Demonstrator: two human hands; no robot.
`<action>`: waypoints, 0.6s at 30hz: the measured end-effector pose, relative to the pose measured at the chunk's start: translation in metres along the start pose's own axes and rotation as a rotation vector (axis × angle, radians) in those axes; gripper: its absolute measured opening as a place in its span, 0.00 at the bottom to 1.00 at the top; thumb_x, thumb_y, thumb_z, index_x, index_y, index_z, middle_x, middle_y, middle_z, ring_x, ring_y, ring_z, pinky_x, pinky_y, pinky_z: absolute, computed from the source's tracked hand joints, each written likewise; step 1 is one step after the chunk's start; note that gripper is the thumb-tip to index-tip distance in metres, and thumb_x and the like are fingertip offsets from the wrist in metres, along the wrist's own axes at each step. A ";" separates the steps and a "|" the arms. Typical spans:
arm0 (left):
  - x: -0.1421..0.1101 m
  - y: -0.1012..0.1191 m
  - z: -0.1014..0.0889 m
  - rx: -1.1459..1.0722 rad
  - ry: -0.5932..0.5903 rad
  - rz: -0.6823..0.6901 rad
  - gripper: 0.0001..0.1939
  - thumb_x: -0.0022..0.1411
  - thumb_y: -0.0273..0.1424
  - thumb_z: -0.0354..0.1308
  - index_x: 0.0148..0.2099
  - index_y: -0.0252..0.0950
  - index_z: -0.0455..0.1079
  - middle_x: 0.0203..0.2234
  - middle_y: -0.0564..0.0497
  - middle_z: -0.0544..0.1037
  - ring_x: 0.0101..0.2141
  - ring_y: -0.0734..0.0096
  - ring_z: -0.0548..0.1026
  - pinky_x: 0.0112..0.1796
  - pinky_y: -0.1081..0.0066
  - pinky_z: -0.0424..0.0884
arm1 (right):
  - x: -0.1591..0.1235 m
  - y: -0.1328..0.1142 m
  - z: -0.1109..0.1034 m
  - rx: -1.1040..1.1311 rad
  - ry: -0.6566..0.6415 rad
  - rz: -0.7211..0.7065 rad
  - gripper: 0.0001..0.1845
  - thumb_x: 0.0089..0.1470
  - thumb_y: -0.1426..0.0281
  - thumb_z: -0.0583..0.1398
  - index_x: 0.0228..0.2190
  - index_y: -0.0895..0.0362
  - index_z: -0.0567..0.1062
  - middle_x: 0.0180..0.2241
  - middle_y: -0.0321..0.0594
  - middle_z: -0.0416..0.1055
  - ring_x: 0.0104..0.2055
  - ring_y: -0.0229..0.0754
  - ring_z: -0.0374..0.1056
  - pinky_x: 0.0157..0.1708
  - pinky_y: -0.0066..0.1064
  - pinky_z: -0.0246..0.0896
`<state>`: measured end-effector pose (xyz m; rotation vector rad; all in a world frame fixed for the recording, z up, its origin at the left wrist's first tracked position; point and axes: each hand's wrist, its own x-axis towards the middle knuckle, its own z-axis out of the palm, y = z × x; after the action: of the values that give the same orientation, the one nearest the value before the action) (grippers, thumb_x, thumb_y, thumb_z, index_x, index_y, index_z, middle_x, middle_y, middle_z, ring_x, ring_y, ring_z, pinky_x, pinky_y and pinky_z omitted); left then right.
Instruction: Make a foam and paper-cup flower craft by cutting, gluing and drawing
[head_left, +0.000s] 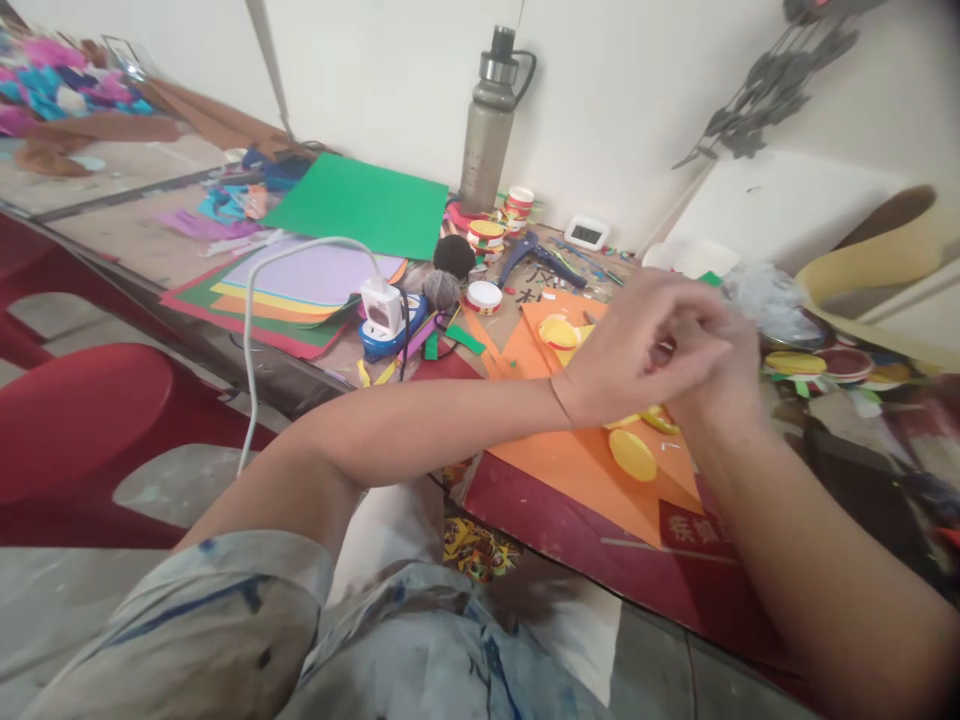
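My left hand (626, 345) is curled, its thumb and fingers reaching to my right hand (724, 375). The two hands meet above the orange sheets, with the fingers closed and blurred. A small dark reddish bit (661, 352) shows in the gap inside my left hand; its kind cannot be made out. Beneath the hands lie orange paper sheets (525, 455), with a yellow oval cutout (632, 455) near my right wrist. Left of my left hand is a yellow round piece with a red and white edge (557, 333). Other yellow pieces are partly hidden by the hands.
Coloured paper sheets (300, 270) and a green sheet (367, 205) lie left. A white charger with cable (382, 305), a glue gun (551, 262), a small digital clock (587, 232) and a tall bottle (487, 140) stand behind. A red stool (90, 420) is at left.
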<state>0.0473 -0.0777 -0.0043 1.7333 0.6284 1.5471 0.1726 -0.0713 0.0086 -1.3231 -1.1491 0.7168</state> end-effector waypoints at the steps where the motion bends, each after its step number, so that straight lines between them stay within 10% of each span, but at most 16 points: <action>1: 0.004 -0.003 0.000 -0.015 0.015 -0.018 0.24 0.71 0.52 0.63 0.57 0.41 0.73 0.56 0.39 0.77 0.60 0.53 0.72 0.59 0.55 0.74 | -0.004 0.002 -0.007 0.073 0.023 -0.026 0.17 0.57 0.56 0.69 0.29 0.50 0.69 0.25 0.30 0.62 0.23 0.33 0.55 0.21 0.28 0.53; 3: 0.011 -0.012 0.000 -0.058 0.073 -0.083 0.25 0.69 0.51 0.66 0.55 0.37 0.71 0.58 0.37 0.76 0.58 0.55 0.74 0.59 0.57 0.74 | -0.011 0.005 -0.015 0.170 0.080 -0.062 0.19 0.51 0.56 0.71 0.27 0.50 0.69 0.23 0.29 0.61 0.23 0.33 0.53 0.20 0.27 0.49; 9: 0.021 -0.021 -0.002 -0.330 -0.232 -0.470 0.17 0.71 0.45 0.66 0.39 0.35 0.72 0.32 0.52 0.80 0.32 0.76 0.79 0.39 0.73 0.76 | -0.019 0.007 -0.016 0.154 0.060 -0.114 0.18 0.47 0.58 0.74 0.26 0.50 0.71 0.20 0.30 0.63 0.21 0.34 0.55 0.20 0.30 0.47; 18: 0.026 -0.012 -0.009 -0.396 -0.105 -0.579 0.17 0.72 0.36 0.67 0.35 0.36 0.66 0.22 0.59 0.75 0.25 0.79 0.80 0.30 0.78 0.71 | -0.015 0.004 -0.020 0.011 0.061 -0.172 0.14 0.53 0.56 0.68 0.27 0.50 0.73 0.20 0.30 0.66 0.20 0.37 0.59 0.21 0.32 0.53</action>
<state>0.0440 -0.0488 0.0027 1.1868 0.6454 1.0755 0.1870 -0.0914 0.0039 -1.2124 -1.1915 0.5532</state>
